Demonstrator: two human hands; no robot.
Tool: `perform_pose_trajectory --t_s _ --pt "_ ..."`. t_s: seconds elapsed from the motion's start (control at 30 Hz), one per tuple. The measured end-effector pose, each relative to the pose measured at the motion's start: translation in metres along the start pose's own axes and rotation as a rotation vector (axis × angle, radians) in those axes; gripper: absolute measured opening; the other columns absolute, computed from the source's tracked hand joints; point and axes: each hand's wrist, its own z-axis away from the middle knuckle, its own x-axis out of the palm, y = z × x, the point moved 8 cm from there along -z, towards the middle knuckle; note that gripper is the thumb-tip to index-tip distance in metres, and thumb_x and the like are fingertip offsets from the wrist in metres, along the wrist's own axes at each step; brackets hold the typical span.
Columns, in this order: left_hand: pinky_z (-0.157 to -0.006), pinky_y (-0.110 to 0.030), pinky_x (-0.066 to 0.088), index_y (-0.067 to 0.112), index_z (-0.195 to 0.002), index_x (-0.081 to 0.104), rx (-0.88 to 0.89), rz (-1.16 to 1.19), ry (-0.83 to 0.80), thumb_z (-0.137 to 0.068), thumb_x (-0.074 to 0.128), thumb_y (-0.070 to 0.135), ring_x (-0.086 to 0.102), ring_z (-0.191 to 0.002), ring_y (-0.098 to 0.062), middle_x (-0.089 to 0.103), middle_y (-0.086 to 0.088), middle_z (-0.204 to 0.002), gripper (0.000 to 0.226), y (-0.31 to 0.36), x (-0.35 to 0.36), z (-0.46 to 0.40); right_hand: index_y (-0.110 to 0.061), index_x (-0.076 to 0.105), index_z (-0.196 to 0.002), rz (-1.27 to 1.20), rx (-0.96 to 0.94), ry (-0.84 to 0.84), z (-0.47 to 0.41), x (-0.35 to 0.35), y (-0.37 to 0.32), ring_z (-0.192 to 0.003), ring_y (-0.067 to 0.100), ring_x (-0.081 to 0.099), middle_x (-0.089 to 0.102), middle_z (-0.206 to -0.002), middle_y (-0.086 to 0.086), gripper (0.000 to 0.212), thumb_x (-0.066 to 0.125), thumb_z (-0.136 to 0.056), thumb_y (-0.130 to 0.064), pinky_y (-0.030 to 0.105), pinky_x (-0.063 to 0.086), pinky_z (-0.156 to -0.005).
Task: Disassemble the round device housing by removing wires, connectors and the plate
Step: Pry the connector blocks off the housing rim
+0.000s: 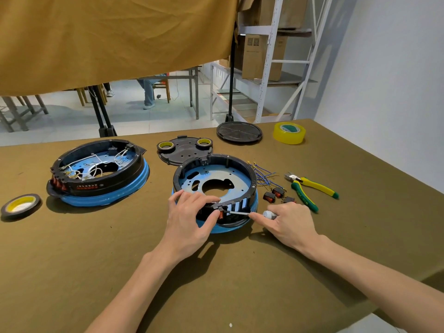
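A round black housing [242, 164] with a blue base stands at the table's middle, its pale blue metal plate [237, 175] bare of wires. My left hand [192, 217] grips the housing's near rim, thumb against a red rocker switch [221, 214] still seated there. My right hand [288, 223] holds a screwdriver [240, 213] whose tip touches the switch's side. Several removed blue wires [264, 175] and three red switches [276, 194] lie to the housing's right.
A second housing [98, 174] full of white wires sits at the left. Black tape roll [20, 205] at far left, yellow-green cutters [310, 188] at right, clear yellow tape [289, 133], a black lid [239, 132] and a black plate [185, 150] at the back.
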Motion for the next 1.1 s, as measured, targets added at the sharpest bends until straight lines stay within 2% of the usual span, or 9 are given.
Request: perform_pose_trajectory --t_s 0.1,0.27,0.47,0.63,0.77,0.9,1.0,1.1 --pt "-0.116 -0.021 0.009 0.031 -0.119 0.070 0.002 -0.005 0.006 -0.094 0.049 0.052 0.053 -0.113 -0.001 0.068 0.017 -0.109 0.038 0.000 0.000 0.001 -0.023 0.041 -0.048 0.050 -0.026 -0.031 -0.001 0.002 -0.002 -0.042 0.008 0.045 0.040 -0.042 -0.009 0.075 0.033 -0.091 -0.084 0.022 0.030 -0.044" --pt "-0.116 -0.028 0.016 0.031 -0.132 0.066 -0.001 -0.024 -0.003 -0.095 0.048 0.053 0.048 -0.109 0.002 0.063 0.020 -0.105 0.046 -0.001 0.002 0.000 -0.025 0.035 -0.047 0.095 -0.056 -0.034 -0.003 0.002 -0.006 -0.039 0.006 0.038 0.035 -0.041 -0.011 0.073 0.033 -0.091 -0.084 0.021 0.023 -0.044" --pt "-0.115 -0.023 0.010 0.036 -0.133 0.067 0.015 -0.027 -0.022 -0.096 0.048 0.054 0.050 -0.107 -0.004 0.059 0.018 -0.100 0.045 -0.002 0.004 0.002 -0.020 0.043 -0.048 0.217 -0.074 -0.049 -0.005 0.000 -0.006 -0.040 0.009 0.042 0.041 -0.042 -0.008 0.081 0.027 -0.090 -0.087 0.029 0.038 -0.043" --pt "-0.114 -0.023 0.009 0.037 -0.133 0.066 0.020 -0.028 -0.028 -0.095 0.048 0.054 0.051 -0.107 -0.007 0.060 0.017 -0.101 0.045 -0.003 0.005 0.000 -0.020 0.043 -0.049 0.313 -0.150 -0.086 -0.017 -0.010 -0.012 -0.037 0.010 0.039 0.040 -0.041 -0.007 0.083 0.019 -0.089 -0.089 0.026 0.025 -0.041" --pt "-0.115 -0.023 0.009 0.037 -0.133 0.066 0.013 -0.031 -0.036 -0.095 0.047 0.055 0.050 -0.106 -0.006 0.060 0.018 -0.101 0.046 -0.001 0.005 0.001 -0.021 0.044 -0.055 0.414 -0.250 -0.164 -0.028 -0.016 -0.018 -0.039 0.010 0.032 0.038 -0.045 -0.007 0.083 0.007 -0.089 -0.088 0.028 0.024 -0.043" --pt "-0.116 -0.027 0.010 0.035 -0.132 0.067 0.007 -0.041 -0.036 -0.094 0.047 0.055 0.049 -0.107 -0.004 0.059 0.018 -0.101 0.047 0.000 0.004 0.001 -0.020 0.041 -0.069 0.448 -0.351 -0.133 -0.036 -0.028 -0.030 -0.040 0.014 0.041 0.044 -0.050 -0.007 0.073 0.010 -0.094 -0.081 0.028 0.026 -0.041" --pt "-0.116 -0.024 0.008 0.036 -0.132 0.067 -0.002 -0.035 -0.038 -0.094 0.048 0.055 0.049 -0.107 -0.004 0.059 0.018 -0.101 0.047 0.001 0.005 0.001 -0.021 0.043 -0.068 0.459 -0.450 -0.145 -0.038 -0.027 -0.035 -0.042 0.016 0.047 0.046 -0.052 -0.006 0.070 0.011 -0.098 -0.076 0.029 0.035 -0.043" --pt "-0.116 -0.022 0.007 0.035 -0.131 0.068 -0.007 -0.025 -0.026 -0.094 0.052 0.051 0.049 -0.107 -0.005 0.059 0.017 -0.101 0.043 0.000 0.004 0.000 -0.020 0.039 -0.063 0.471 -0.540 -0.097 -0.044 -0.032 -0.041 -0.036 0.017 0.042 0.042 -0.046 -0.006 0.064 0.026 -0.101 -0.071 0.028 0.034 -0.040"
